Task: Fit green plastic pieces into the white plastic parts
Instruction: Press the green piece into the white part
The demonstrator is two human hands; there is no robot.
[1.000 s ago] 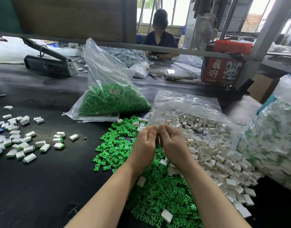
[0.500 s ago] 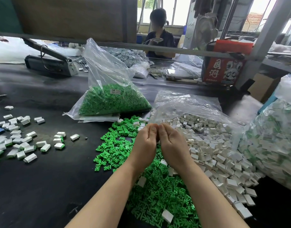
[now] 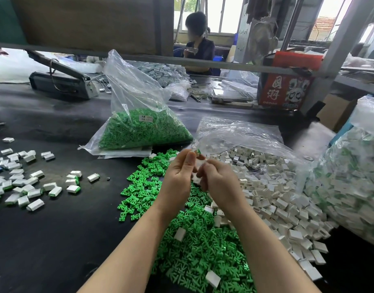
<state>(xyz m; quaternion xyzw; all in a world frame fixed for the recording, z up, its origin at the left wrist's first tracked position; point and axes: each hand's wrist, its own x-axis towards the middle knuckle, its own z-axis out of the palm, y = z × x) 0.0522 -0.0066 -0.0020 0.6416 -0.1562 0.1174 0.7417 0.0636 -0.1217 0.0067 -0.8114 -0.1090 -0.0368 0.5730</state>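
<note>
A: Our fingers (image 3: 190, 157) on the left hand (image 3: 177, 176) pinch a small white part with a green piece (image 3: 197, 152) showing at its top, held up above the loose piles.

B: And our right hand (image 3: 218, 179)? Its fingers curl in close beside the left, around something white (image 3: 196, 179) between the two hands; we cannot make out what it is.

A: Below our wrists, the loose green pieces (image 3: 194, 246) spread over the dark surface (image 3: 55, 240) toward its near edge, with a few white parts lying among them.

B: Just to their right, the white parts (image 3: 272, 199) spill from an open clear bag (image 3: 241, 132) toward the right edge.

A: Behind the green heap, a clear bag of green pieces (image 3: 144, 130) sits near the middle of the surface.

B: Toward the left edge we see scattered white parts with green ends (image 3: 29, 182), well apart from our hands.

A: At the right edge, a large bag of mixed white and green parts (image 3: 350, 182) bulges.

B: Across the far edge, another person (image 3: 199, 41) sits, hands raised.
</note>
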